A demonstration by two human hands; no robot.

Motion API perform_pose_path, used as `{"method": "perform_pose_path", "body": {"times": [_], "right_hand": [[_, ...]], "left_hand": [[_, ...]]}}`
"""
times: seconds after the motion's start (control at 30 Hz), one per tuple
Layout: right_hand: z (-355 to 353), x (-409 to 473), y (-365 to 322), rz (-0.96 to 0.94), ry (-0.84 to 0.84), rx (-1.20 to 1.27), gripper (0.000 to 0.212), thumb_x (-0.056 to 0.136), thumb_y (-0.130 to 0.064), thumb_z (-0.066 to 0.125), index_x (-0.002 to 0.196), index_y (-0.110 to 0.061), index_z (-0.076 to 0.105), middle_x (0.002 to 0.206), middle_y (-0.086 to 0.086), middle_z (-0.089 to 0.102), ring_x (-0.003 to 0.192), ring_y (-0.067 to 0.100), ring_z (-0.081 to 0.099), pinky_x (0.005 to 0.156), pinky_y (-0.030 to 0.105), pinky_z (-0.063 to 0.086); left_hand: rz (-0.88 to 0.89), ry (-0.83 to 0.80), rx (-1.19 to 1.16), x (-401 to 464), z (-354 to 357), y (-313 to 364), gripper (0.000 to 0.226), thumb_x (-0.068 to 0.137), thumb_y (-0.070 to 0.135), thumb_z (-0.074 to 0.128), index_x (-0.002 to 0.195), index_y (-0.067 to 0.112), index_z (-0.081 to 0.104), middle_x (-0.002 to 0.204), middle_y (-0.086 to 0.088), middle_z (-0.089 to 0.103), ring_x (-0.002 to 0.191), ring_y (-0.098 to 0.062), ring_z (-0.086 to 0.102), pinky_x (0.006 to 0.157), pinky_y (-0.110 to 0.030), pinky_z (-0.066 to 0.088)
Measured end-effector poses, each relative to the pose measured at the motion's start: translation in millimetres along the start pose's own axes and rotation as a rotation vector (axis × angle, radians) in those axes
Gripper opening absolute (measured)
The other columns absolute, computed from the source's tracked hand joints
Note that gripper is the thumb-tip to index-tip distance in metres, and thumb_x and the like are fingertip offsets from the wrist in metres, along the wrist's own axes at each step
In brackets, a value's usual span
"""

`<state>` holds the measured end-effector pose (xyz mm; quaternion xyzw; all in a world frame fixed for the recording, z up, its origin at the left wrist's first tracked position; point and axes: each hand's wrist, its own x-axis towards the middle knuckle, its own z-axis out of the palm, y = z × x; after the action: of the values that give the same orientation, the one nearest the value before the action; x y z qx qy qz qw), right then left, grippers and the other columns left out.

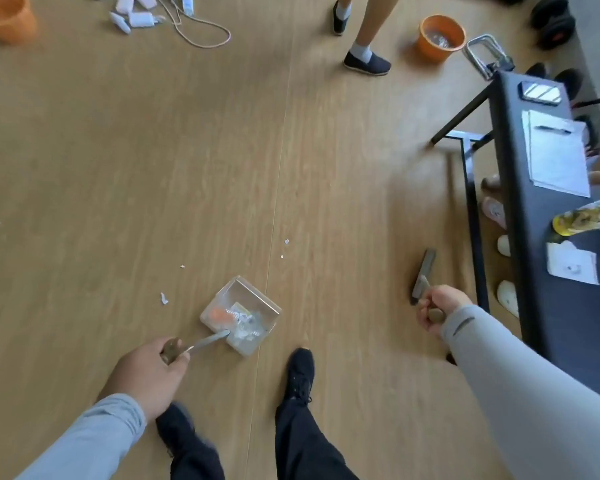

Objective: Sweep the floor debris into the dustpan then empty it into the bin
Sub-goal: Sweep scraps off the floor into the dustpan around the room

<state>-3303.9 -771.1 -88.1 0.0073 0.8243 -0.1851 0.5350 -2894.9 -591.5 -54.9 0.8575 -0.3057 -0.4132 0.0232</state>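
The left hand [153, 370] was curled round the wooden grip of the dustpan's handle, whose metal shaft ran up and to the right to the dustpan [240, 315]. The dustpan was a clear, boxy pan in front of the person's black shoes, and it held debris [234, 318]: an orange piece, a pale yellowish scrap and crumpled whitish bits gathered toward the handle end. Whether the pan rested on the floor or was held just above it could not be told. The right hand [439, 311], at the end of a grey sleeve, gripped the wooden handle of the brush [423, 277], whose dark head pointed away from the person and stood well apart from the pan, near the leg of a black table [534, 237]. Small white paper scraps [163, 298] lay loose on the wood-grain floor [153, 168] beyond and to the left of the pan. Far off at the upper right stood an orange bin [440, 38] with something shiny inside, close to another person's legs in dark slip-on shoes. A second orange bin [6, 17] sat at the upper left corner, with a cable [201, 29] and white chargers [136, 13] on the floor nearby. Papers, a pen and a phone [541, 92] lay on the table.
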Motion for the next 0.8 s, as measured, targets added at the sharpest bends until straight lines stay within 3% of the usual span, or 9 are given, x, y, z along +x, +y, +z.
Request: {"method": "perform_pose_path", "body": {"times": [0.13, 0.23, 0.37, 0.47, 0.6, 0.7, 0.8], "right_hand": [[43, 40, -48, -0.068, 0.007, -0.286, 0.013, 0.098, -0.009, 0.038, 0.099, -0.009, 0.05, 0.064, 0.006, 0.044, 0.045, 0.015, 0.04, 0.041, 0.02, 0.036], [81, 50, -55, -0.106, 0.01, -0.486, 0.017, 0.098, -0.008, 0.035, 0.095, -0.005, 0.052, 0.062, 0.008, 0.048, 0.046, 0.016, 0.044, 0.036, 0.017, 0.038], [117, 41, -19, -0.207, 0.024, -0.843, 0.023, 0.097, -0.01, 0.041, 0.112, 0.001, 0.056, 0.067, 0.011, 0.057, 0.051, 0.023, 0.052, 0.045, 0.025, 0.044], [121, 34, 24, -0.347, -0.027, -1.18, 0.03, 0.094, -0.007, 0.047, 0.121, -0.006, 0.059, 0.086, 0.007, 0.06, 0.074, 0.027, 0.058, 0.066, 0.033, 0.054], [110, 13, 56, -0.41, -0.119, -1.386, 0.04, 0.09, -0.006, 0.035, 0.125, -0.021, 0.045, 0.093, 0.008, 0.059, 0.064, 0.025, 0.056, 0.044, 0.024, 0.047], [98, -13, 75, -0.413, -0.189, -1.492, 0.057, 0.091, -0.006, 0.033, 0.14, -0.035, 0.034, 0.097, 0.003, 0.056, 0.075, 0.022, 0.062, 0.05, 0.029, 0.054], [77, -37, 99, -0.4, -0.263, -1.577, 0.058, 0.093, -0.007, 0.035, 0.142, -0.038, 0.034, 0.097, 0.0, 0.058, 0.077, 0.018, 0.064, 0.055, 0.027, 0.056]], "left_hand": [[-0.023, 0.026, -0.017, 29, 5, 28, 0.006, 0.093, 0.03, 0.066, 0.099, 0.03, 0.066, 0.086, 0.01, 0.066, 0.076, -0.015, 0.061, 0.072, -0.032, 0.049], [-0.025, 0.031, 0.028, 53, -2, 39, 0.002, 0.092, 0.03, 0.066, 0.092, 0.03, 0.068, 0.083, 0.005, 0.068, 0.073, -0.019, 0.064, 0.067, -0.031, 0.052], [-0.017, 0.038, 0.073, 64, -5, 38, 0.003, 0.092, 0.032, 0.065, 0.091, 0.03, 0.067, 0.08, 0.007, 0.067, 0.071, -0.016, 0.063, 0.066, -0.031, 0.052], [0.0, 0.025, 0.055, 53, 9, 40, 0.004, 0.094, 0.031, 0.062, 0.093, 0.029, 0.065, 0.075, 0.009, 0.065, 0.068, -0.014, 0.062, 0.063, -0.029, 0.047], [0.008, 0.037, 0.035, 46, 16, 36, 0.003, 0.093, 0.031, 0.061, 0.092, 0.03, 0.063, 0.077, 0.008, 0.066, 0.071, -0.018, 0.064, 0.072, -0.032, 0.055], [0.012, 0.032, 0.03, 47, 12, 31, 0.005, 0.093, 0.031, 0.06, 0.093, 0.03, 0.064, 0.076, 0.007, 0.066, 0.071, -0.019, 0.064, 0.073, -0.034, 0.057], [0.026, 0.021, 0.04, 48, 8, 28, 0.004, 0.094, 0.032, 0.059, 0.095, 0.03, 0.062, 0.08, 0.009, 0.065, 0.077, -0.023, 0.065, 0.076, -0.034, 0.057]]}}
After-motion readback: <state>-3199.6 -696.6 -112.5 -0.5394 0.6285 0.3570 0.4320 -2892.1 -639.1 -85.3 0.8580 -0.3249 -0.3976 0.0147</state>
